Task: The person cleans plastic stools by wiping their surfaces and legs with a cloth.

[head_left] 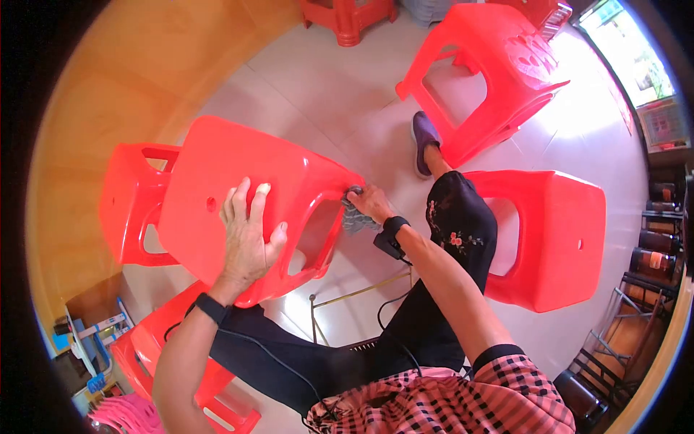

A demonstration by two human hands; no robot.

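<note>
A red plastic stool [238, 166] is tilted in front of me, its square seat turned up towards the camera. On that seat my left hand [249, 235] rests with its fingers apart, holding nothing. At the stool's right side, my right hand [372, 203] grips a grey cloth [356, 217] against the edge near a leg. Part of the cloth hangs below the fingers. Both wrists wear black bands, with a cable running from each.
Another red stool [130, 202] stands behind at the left, one [571, 242] lies to the right of my knee, and stacked stools [499, 43] stand at the upper right. More red stools [170, 325] are at the lower left. An orange-brown wall [108, 87] curves along the left.
</note>
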